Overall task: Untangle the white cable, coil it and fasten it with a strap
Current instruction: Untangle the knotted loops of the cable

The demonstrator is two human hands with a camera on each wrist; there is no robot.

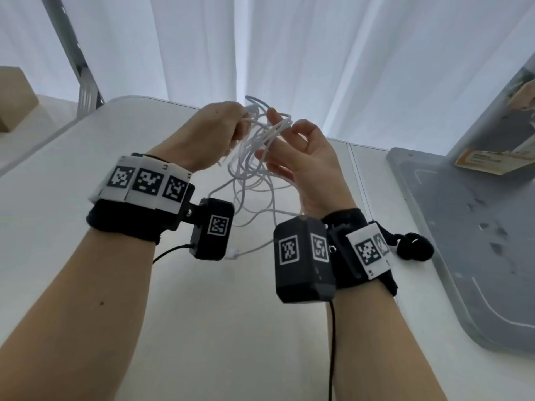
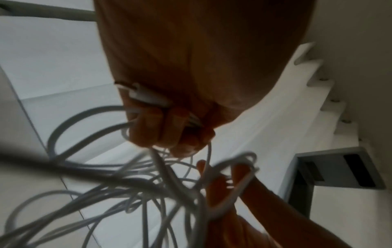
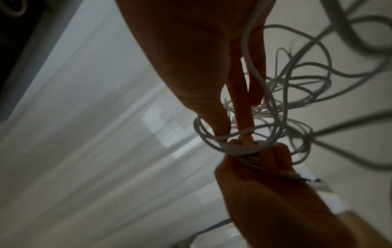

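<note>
Item 1: my left hand (image 1: 212,134), raised above the surface (image 1: 86,157), toward its far edge. Fingers curled tight round several strands of the white cable (image 1: 254,169), with a plug end clamped against the palm; I judge this fist serves as the anchor so the bundle cannot slip while it is sorted.

Item 2: white cable, tangled, slung between both hands. Loose loops hang below my wrists toward the surface; one connector end (image 1: 233,253) dangles low, near the middle. Not yet coiled.

Item 3: my right hand (image 1: 301,157), palm turned to me, fingers spread and straight, poked through the loops, apparently to pry them apart. It clamps nothing.

Item 4: black strap (image 1: 412,246), lying right of my right wrist, touching the grey tray (image 1: 463,241) at the surface's right edge.

Room: open surface beneath and toward the near edge; tray crowds the right.
</note>
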